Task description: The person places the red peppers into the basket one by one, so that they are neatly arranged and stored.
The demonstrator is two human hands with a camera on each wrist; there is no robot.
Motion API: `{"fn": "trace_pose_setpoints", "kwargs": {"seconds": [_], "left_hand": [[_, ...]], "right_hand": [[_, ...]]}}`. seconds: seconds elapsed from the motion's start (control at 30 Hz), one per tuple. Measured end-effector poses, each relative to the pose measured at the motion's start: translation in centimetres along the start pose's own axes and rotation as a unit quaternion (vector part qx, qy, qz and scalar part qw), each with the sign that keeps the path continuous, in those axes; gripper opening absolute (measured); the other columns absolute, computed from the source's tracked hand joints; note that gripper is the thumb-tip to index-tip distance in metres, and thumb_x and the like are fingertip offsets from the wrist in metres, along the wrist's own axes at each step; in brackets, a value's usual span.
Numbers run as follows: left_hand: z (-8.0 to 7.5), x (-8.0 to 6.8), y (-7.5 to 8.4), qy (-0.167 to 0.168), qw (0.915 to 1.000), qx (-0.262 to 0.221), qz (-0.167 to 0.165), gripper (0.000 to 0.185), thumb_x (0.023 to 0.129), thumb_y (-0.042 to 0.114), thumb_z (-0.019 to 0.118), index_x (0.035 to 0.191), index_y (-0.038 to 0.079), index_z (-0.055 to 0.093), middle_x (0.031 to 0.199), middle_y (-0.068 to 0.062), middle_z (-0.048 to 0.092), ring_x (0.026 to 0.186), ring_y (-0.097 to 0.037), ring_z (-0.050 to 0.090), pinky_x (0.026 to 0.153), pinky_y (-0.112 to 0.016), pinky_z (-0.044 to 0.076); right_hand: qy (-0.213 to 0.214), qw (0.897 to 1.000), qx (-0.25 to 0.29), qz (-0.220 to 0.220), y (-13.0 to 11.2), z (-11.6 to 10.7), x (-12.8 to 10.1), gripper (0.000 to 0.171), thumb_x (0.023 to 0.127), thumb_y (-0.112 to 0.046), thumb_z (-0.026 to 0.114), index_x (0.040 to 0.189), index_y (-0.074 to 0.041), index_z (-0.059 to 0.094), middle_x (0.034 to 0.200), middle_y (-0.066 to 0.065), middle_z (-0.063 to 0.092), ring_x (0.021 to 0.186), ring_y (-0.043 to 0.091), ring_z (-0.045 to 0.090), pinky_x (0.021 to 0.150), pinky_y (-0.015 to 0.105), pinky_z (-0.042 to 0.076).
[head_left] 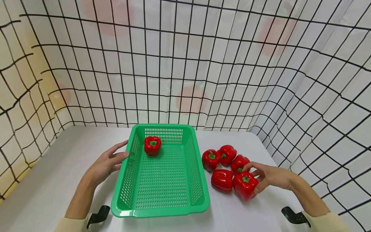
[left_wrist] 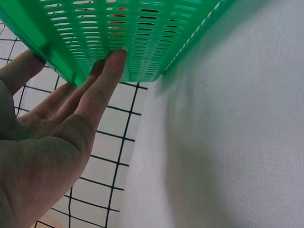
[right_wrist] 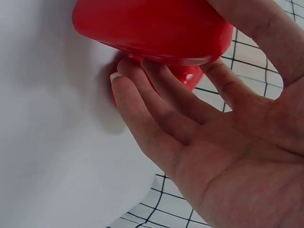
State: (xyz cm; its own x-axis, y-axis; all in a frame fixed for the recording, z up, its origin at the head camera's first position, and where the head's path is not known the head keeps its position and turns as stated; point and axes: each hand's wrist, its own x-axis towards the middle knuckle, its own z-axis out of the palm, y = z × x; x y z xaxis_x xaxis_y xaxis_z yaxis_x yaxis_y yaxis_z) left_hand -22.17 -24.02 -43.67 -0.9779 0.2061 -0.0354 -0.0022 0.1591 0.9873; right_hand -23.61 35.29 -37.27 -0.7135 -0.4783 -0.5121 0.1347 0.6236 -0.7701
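While the left hand (head_left: 108, 162) lies with straight fingers against the outer left wall of the green basket (head_left: 131, 172), the head view shows the right hand (head_left: 268, 176) curled around the nearest red pepper (head_left: 244, 185) on the white table (head_left: 58, 167). Four more peppers (head_left: 223, 159) are clustered just beside it, right of the basket. One pepper (head_left: 152, 145) sits inside the basket near its far left corner.

Left wrist view: fingertips (left_wrist: 114, 59) touch the slotted basket wall (left_wrist: 142, 38); hand relaxed, gripping nothing.

Right wrist view: fingers (right_wrist: 156, 102) and thumb wrap the pepper (right_wrist: 152, 28), which rests on the table surface (right_wrist: 47, 142).
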Motion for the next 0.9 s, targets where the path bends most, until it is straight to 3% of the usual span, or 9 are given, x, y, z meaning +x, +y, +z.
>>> {"fn": "trace_pose_setpoints", "kwargs": {"seconds": [0.23, 0.5, 0.73, 0.9], "left_hand": [[0.1, 0.0, 0.0, 0.001, 1.0, -0.001, 0.001, 0.074, 0.102, 0.036, 0.061, 0.163, 0.023, 0.021, 0.147, -0.025, 0.052, 0.11, -0.031, 0.072, 0.1, -0.052, 0.054], [-0.1, 0.1, -0.2, 0.002, 1.0, -0.003, -0.004, 0.075, 0.102, 0.036, 0.061, 0.164, 0.024, 0.019, 0.147, -0.026, 0.052, 0.109, -0.031, 0.072, 0.098, -0.05, 0.056], [-0.1, 0.0, -0.2, 0.005, 1.0, 0.004, -0.003, 0.075, 0.102, 0.037, 0.061, 0.164, 0.025, 0.02, 0.148, -0.026, 0.051, 0.11, -0.031, 0.072, 0.098, -0.051, 0.055], [0.0, 0.0, -0.1, 0.002, 1.0, 0.006, -0.001, 0.075, 0.102, 0.036, 0.06, 0.164, 0.024, 0.019, 0.147, -0.026, 0.051, 0.11, -0.032, 0.072, 0.098, -0.051, 0.055]], "right_hand": [[0.016, 1.0, -0.01, -0.004, -1.6, -0.6, -0.5, 0.076, 0.078, -0.013, 0.083, 0.142, -0.012, 0.041, 0.145, 0.02, 0.047, 0.127, 0.032, 0.049, 0.093, 0.052, 0.058], [0.051, 0.998, -0.008, -0.02, -3.4, -1.2, -0.6, 0.081, 0.082, -0.017, 0.083, 0.147, -0.014, 0.036, 0.142, 0.019, 0.053, 0.122, 0.03, 0.056, 0.092, 0.05, 0.059], [0.051, 0.998, -0.025, -0.027, -4.7, -1.3, -0.2, 0.078, 0.085, -0.026, 0.079, 0.151, -0.02, 0.037, 0.142, 0.016, 0.056, 0.124, 0.031, 0.056, 0.098, 0.053, 0.054], [0.084, 0.995, -0.048, -0.033, -6.0, -1.2, 0.5, 0.08, 0.084, -0.03, 0.079, 0.152, -0.02, 0.039, 0.146, 0.018, 0.052, 0.128, 0.033, 0.054, 0.097, 0.053, 0.056]]}}
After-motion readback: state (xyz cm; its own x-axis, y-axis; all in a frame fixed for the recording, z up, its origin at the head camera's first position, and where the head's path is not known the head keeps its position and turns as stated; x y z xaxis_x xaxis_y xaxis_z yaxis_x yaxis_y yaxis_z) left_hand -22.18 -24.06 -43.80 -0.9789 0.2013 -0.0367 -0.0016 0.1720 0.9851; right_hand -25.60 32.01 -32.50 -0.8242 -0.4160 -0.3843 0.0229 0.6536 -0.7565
